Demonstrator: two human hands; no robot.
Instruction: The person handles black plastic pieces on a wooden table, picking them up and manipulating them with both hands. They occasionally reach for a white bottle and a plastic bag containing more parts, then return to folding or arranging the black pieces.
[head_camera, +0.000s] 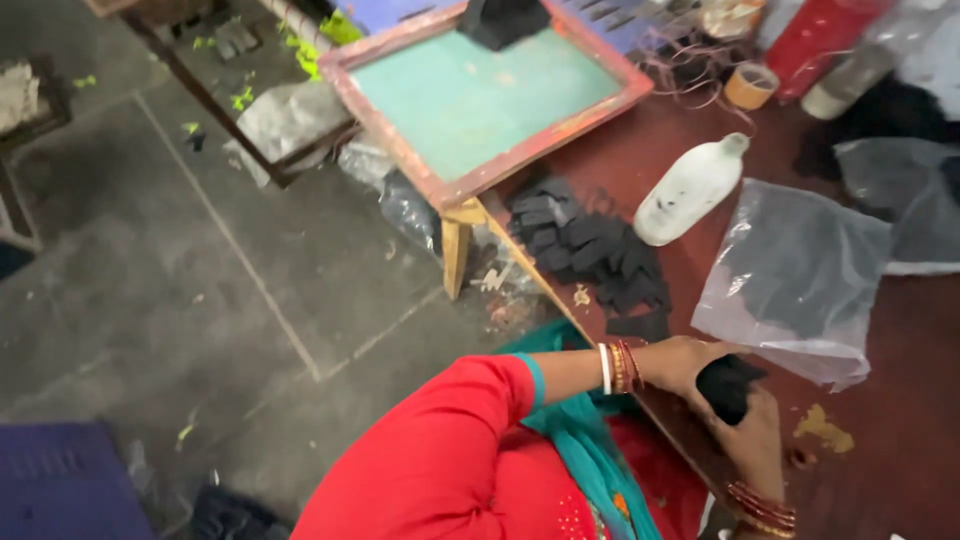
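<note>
A dark red table takes up the right side. A white plastic bottle lies on its side there. Just beside it is a heap of small black cloth pieces. A clear plastic bag lies flat to the right of the heap, close to the hands. At the far end rests a wooden frame with a green screen, with a black block on top of it. A roll of brown tape and a red roll sit at the far edge. The grey floor is on the left.

Near the front edge of the table, the left hand and the right hand come together. Both are closed around one small stack of black cloth pieces. The left hand covers it from the top and left. The right hand holds it from below. The stack sits between the two hands, apart from the big heap. Bangles ring the left wrist.
</note>
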